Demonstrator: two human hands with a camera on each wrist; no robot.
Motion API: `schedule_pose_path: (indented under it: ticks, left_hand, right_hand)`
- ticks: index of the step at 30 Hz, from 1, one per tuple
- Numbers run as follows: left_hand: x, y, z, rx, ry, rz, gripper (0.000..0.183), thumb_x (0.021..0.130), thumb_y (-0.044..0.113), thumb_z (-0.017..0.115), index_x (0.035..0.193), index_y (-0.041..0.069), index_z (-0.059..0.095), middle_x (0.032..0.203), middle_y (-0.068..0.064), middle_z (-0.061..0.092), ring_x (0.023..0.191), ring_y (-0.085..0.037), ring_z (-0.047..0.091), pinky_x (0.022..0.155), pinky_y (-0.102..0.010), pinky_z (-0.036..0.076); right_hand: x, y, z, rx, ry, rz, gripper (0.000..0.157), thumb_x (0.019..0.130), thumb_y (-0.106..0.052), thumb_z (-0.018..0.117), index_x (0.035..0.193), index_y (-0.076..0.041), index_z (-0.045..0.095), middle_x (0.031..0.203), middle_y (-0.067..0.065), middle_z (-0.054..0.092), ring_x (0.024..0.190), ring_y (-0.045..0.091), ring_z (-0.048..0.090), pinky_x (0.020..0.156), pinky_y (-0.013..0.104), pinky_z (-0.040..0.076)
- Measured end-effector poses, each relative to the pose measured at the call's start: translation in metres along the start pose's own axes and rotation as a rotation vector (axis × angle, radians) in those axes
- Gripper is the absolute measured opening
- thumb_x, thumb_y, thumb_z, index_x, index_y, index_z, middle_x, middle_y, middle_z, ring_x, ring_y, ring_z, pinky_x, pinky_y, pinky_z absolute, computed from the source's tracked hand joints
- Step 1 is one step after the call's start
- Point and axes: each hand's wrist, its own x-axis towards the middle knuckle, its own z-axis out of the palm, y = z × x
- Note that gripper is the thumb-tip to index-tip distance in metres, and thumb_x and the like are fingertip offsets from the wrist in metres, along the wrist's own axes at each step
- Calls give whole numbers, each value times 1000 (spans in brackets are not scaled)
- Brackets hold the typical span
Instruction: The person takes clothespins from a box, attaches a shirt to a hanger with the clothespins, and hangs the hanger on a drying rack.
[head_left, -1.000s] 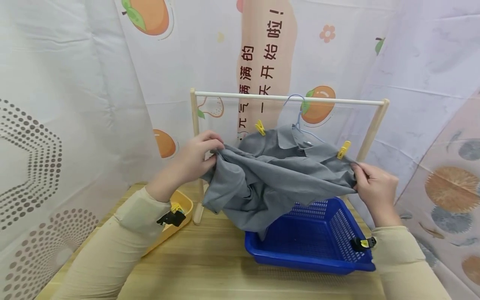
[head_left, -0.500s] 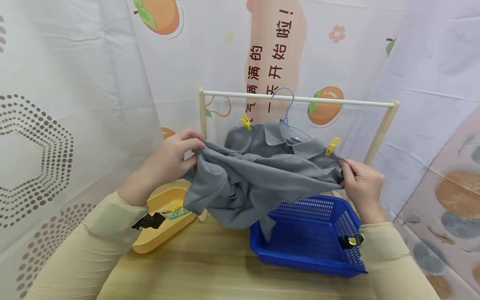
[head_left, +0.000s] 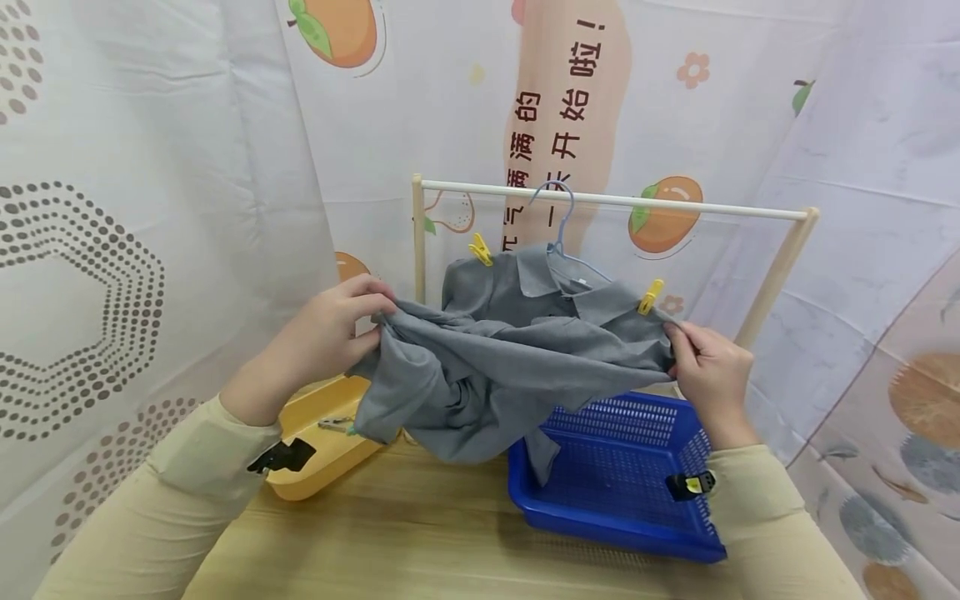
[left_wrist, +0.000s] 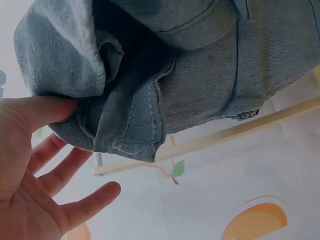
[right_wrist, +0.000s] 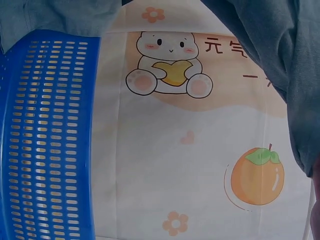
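Observation:
A grey-blue collared shirt [head_left: 517,358] is on a light blue hanger [head_left: 557,247], its lower part bunched up in front. One yellow clothespin [head_left: 481,250] sits at its left shoulder and a second clothespin [head_left: 651,297] at its right. My left hand [head_left: 322,333] pinches the cloth at the left between thumb and fingers; the left wrist view shows this hand [left_wrist: 30,180] with its other fingers spread below the fabric. At the right, below the clothespin, my right hand [head_left: 716,367] grips the shirt. The hanger's hook crosses the rod, but whether it hangs there I cannot tell.
A rack with a white rod [head_left: 720,208] and wooden posts stands behind the shirt. Below right is a blue perforated basket [head_left: 615,533], with a shirt corner hanging into it. A yellow tray [head_left: 330,475] holding clips lies at the left on the wooden table [head_left: 375,542].
Both hands have moved left along the rack, taking the shirt and hanger with them. The view has turned slightly left, and more of the yellow tray shows. Both grips stay the same.

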Motion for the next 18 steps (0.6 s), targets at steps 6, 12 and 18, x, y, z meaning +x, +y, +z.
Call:
schedule_pose_path:
  ticks: [6,12,18]
  left_hand:
    - [-16,3,17,15,-68,0,26,77,-11,77,97,6,75,108,-4,66,80,-20,63,70,-37,55]
    - [-37,10,40,-15,-140,16,27,75,-7,82,97,9,75,107,-1,65,86,-18,65,71,-35,56]
    - [-60,18,64,-68,-252,50,26,75,-3,83,96,10,75,108,0,63,92,-17,65,77,-34,56]
  right_hand:
    - [-6,4,-2,-6,1,-3,10,90,-9,75,82,-10,81,55,0,63,44,-2,49,49,20,42]
    - [-14,8,-8,-7,-3,39,8,90,-10,76,84,-10,82,61,3,67,46,-7,48,55,14,41]
    - [-23,17,-15,-7,-31,91,10,91,-12,74,88,-6,82,65,8,70,49,-15,46,60,4,37]
